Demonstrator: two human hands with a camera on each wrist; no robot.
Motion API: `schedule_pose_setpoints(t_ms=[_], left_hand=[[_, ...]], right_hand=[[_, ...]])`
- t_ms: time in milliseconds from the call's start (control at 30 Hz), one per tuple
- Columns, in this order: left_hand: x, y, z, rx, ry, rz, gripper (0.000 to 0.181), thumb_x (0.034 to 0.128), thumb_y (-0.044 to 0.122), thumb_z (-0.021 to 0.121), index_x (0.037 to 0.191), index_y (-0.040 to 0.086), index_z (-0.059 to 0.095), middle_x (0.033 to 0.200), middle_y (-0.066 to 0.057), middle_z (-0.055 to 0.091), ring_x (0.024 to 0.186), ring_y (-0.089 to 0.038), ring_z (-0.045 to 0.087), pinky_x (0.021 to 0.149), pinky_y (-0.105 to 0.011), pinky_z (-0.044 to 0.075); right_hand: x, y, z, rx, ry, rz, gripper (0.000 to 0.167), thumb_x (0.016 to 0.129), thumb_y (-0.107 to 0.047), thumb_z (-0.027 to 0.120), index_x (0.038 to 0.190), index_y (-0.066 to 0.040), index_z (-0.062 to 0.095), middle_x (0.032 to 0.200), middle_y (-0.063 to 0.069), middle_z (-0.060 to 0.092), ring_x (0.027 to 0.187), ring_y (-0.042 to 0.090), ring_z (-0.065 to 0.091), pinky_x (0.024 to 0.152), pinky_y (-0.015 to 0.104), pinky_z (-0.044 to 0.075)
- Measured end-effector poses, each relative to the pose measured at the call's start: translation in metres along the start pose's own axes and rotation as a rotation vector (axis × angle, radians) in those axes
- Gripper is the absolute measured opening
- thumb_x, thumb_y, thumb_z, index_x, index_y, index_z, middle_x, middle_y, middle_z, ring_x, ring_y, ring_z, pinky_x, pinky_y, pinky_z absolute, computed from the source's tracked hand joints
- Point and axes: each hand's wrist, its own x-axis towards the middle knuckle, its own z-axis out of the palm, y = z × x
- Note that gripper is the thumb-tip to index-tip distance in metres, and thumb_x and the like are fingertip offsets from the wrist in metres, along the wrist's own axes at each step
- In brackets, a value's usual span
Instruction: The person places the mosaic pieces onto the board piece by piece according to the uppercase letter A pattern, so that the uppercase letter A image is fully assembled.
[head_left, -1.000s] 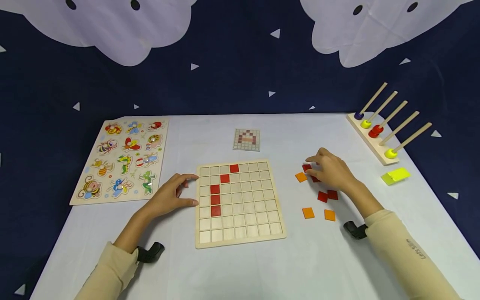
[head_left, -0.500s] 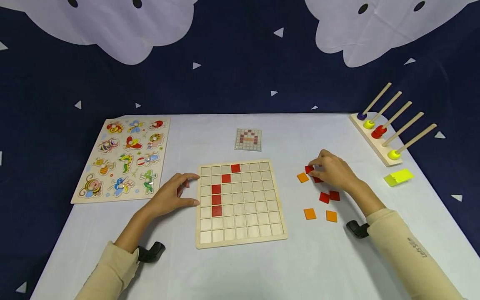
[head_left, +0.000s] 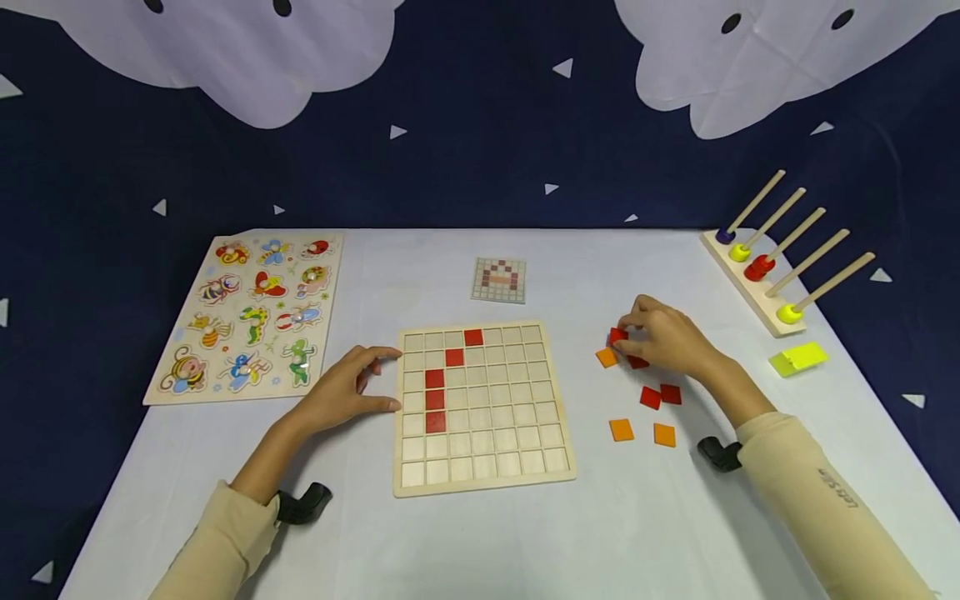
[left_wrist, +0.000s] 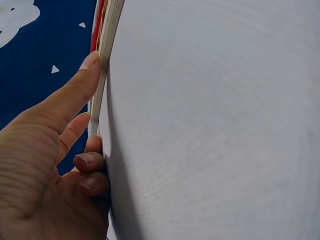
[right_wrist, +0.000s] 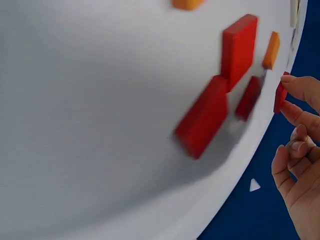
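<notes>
A wooden grid board lies mid-table with several red tiles in its cells. The left hand touches the board's left edge with thumb and index finger; in the left wrist view the thumb of that hand lies against the board's side. Right of the board, the right hand pinches a red tile between thumb and index finger. The right wrist view shows this tile in the hand, beyond loose red tiles. Orange tiles lie nearby.
A small pattern card lies behind the board. An insect picture puzzle is at the left. A peg stand with coloured beads and a yellow-green block stand at the right. A dark blue backdrop hangs behind.
The right hand has closed its thumb and index finger on a red tile and raised it slightly. The left hand stays at the board's edge. The head view has shifted slightly.
</notes>
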Motion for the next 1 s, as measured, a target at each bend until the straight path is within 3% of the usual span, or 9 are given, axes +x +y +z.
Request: schedule_pose_setpoints(t_ms=[333,500,767,1000], left_hand=[[0.0,-0.001,0.001,-0.002,0.005,0.001,0.071,0.0754,0.029,0.087,0.136,0.014,0.055,0.101,-0.007,0.048,0.076,-0.016,0.04,0.065,-0.027,0.036],[0.0,-0.001,0.001,0.003,0.007,0.001,0.07,0.0756,0.03,0.087,0.136,0.014,0.055,0.101,-0.007,0.048,0.077,-0.016,0.04,0.066,-0.027,0.036],[0.0,-0.001,0.001,0.003,0.006,0.004,0.07,0.0761,0.031,0.087,0.136,0.014,0.055,0.101,-0.006,0.048,0.077,-0.016,0.04,0.066,-0.028,0.036],[0.001,0.0,0.0,0.001,0.011,0.002,0.07,0.0753,0.03,0.088,0.136,0.014,0.056,0.1,-0.006,0.048,0.077,-0.016,0.04,0.066,-0.027,0.036]], right_hand=[[0.017,-0.032,0.003,0.065,0.002,-0.11,0.024,0.084,-0.018,0.08,0.102,-0.003,0.075,0.088,0.005,0.051,0.078,0.02,0.051,0.068,0.03,0.044],[0.03,-0.054,0.009,0.094,-0.027,-0.164,0.026,0.084,-0.017,0.08,0.105,-0.002,0.075,0.089,0.006,0.05,0.07,0.017,0.051,0.064,0.029,0.045],[0.049,-0.089,0.02,0.122,-0.049,-0.267,0.03,0.084,-0.019,0.08,0.107,0.001,0.075,0.092,0.005,0.055,0.087,0.021,0.058,0.078,0.036,0.05],[0.063,-0.114,0.034,0.114,-0.081,-0.325,0.026,0.085,-0.02,0.079,0.104,-0.002,0.076,0.09,0.003,0.053,0.078,0.015,0.051,0.073,0.032,0.048]])
